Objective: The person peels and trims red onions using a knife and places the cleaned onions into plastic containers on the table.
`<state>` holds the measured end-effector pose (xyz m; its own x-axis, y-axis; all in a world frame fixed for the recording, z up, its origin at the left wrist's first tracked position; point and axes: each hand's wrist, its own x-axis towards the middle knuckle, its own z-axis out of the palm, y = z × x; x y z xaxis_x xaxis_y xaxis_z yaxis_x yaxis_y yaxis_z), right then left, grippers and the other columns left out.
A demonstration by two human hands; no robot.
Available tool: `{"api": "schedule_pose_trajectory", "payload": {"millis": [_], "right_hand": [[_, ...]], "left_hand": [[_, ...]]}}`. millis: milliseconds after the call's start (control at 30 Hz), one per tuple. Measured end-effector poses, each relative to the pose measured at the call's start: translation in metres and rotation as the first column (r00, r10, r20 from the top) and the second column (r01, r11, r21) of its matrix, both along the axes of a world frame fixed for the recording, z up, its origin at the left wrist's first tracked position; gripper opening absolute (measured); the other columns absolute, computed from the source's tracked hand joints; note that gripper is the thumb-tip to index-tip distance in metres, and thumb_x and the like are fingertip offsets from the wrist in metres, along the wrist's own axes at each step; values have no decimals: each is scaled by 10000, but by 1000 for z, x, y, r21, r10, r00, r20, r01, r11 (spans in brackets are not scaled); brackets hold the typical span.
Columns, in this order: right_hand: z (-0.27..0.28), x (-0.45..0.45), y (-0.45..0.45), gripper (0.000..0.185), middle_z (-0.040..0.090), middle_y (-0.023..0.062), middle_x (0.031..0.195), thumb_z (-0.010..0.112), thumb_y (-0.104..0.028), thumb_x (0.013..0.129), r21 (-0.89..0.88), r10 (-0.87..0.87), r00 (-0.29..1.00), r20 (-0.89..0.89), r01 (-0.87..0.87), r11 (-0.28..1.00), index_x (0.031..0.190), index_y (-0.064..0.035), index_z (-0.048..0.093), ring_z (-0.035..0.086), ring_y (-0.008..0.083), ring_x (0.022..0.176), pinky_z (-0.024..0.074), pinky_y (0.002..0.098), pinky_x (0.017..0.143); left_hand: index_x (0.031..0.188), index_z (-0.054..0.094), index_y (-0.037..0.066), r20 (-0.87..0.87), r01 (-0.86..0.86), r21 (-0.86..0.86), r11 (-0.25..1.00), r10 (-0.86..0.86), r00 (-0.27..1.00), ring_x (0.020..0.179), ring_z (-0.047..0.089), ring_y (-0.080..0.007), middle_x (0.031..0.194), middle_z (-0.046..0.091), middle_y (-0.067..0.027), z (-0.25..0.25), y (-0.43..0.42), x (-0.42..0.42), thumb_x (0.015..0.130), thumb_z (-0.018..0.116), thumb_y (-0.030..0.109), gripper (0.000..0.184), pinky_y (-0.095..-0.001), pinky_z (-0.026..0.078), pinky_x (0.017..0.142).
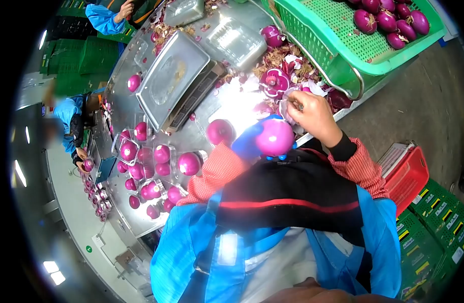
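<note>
A smooth purple onion (274,137) rests in my left hand (249,141), which wears a blue glove and is closed round it from below and the side. My bare right hand (313,112) is just above and to the right, its fingers pinched on a pale, papery onion skin (287,108). Beyond the hands, on the metal table (232,101), lies an opened purple onion piece (274,82) among loose skins and roots. Another purple onion (220,132) sits left of my gloved hand.
A scale (174,81) with a tray stands ahead. Several packed onions (161,154) lie to the left. A green basket (338,55) of onions is at upper right, a red basket (411,177) lower right. Co-workers (67,113) (103,19) are at far left and top.
</note>
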<state>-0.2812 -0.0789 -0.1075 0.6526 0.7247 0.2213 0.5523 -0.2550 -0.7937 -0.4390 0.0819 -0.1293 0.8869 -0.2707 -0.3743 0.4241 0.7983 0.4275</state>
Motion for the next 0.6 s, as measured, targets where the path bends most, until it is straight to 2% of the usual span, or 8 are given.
{"api": "schedule_pose_trajectory", "payload": {"millis": [100,233,267,400,467,533,567,600], "right_hand": [[-24,5,1,207,656,161,777,668,-177,827,-208,-49,999,11,50,977,967,-29,631,660,347,717,506,410,614],[-28,5,-13,299,678,162,809,651,-306,873,-302,-209,973,-94,172,938,1043,-61,623,661,363,761,517,440,667],[-33,4,-15,391,683,147,828,659,-375,889,-151,-213,961,-174,188,970,1127,-68,614,671,324,749,516,404,679],[-3,-2,-10,474,669,108,866,692,-398,871,-45,45,931,-361,-65,997,1196,-63,605,641,213,736,495,346,689],[-21,-9,-2,416,677,116,873,686,-346,885,-11,13,922,-387,-18,1000,1170,-49,628,649,210,745,493,341,681],[-29,-10,2,307,680,111,840,660,-272,915,54,20,895,-446,5,999,1104,-31,660,639,179,725,485,325,652],[-24,-9,1,259,673,102,785,644,-240,927,-65,-6,864,-503,-31,997,1071,-26,663,622,159,687,475,313,633],[-30,-11,1,251,668,92,766,642,-236,928,-69,8,872,-489,-48,996,1063,-25,662,612,155,668,470,308,623]], "left_hand": [[1467,334,62,25,-16,156,988,12,1000,1284,486,-405,1425,445,-209,16,-8,10,803,686,385,819,-538,464,1009],[1469,338,68,172,-99,529,843,8,985,1326,449,-282,1415,463,-136,22,1,16,755,762,271,855,-414,360,1115],[1466,343,56,170,-107,585,804,8,985,1339,422,-246,1416,460,-117,22,4,18,742,786,204,861,-391,323,1129],[1455,355,49,294,-233,828,510,-39,955,1328,425,-243,1412,457,-113,18,3,17,749,802,117,838,-395,330,1124],[1453,358,51,295,-267,871,413,-4,955,1320,430,-243,1408,454,-113,17,6,10,747,810,81,838,-393,335,1122],[1451,359,50,296,-358,841,405,209,932,1291,460,-240,1391,469,-116,13,17,-3,749,816,89,839,-381,370,1099],[1450,359,49,291,-402,826,395,312,905,1277,476,-239,1382,476,-118,9,27,-10,749,819,93,840,-376,387,1087],[1439,372,41,243,-314,930,192,320,916,1223,528,-240,1351,506,-122,-8,49,-21,746,828,105,833,-365,446,1036]]}}
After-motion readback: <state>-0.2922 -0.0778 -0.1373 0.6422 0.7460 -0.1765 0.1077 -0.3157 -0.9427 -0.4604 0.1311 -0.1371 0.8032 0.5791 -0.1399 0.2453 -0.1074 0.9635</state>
